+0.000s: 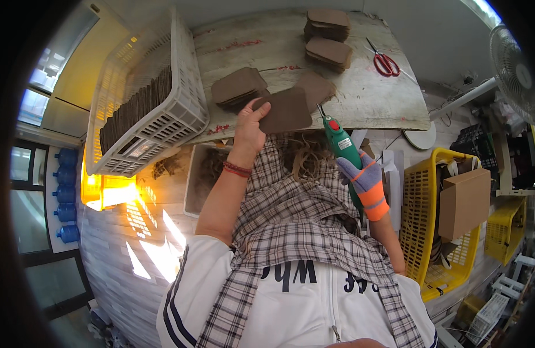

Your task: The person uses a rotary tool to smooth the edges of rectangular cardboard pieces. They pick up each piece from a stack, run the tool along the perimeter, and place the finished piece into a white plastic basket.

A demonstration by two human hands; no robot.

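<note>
Thumb on top, my left hand [250, 133] pinches a flat brown piece with rounded corners [285, 111] over the table's near edge. In a grey and orange glove, my right hand [369, 185] is wrapped round a green handheld power tool with a red button [340, 139]. The tool's thin tip points up, just right of the held piece and apart from it. Behind the held piece lies another brown piece [317, 90]. A low stack of brown pieces [237, 87] sits to its left. Curled brown offcut strips [307, 156] hang below the table edge by my checked apron [302, 243].
Two more stacks, a far one [327, 23] and a nearer one [329, 53], stand on the worn table [244, 55]. Red-handled scissors [387, 65] lie at right. A white crate [189, 104] full of brown pieces stands left; a yellow basket [418, 214] holding a carton [464, 203] stands right.
</note>
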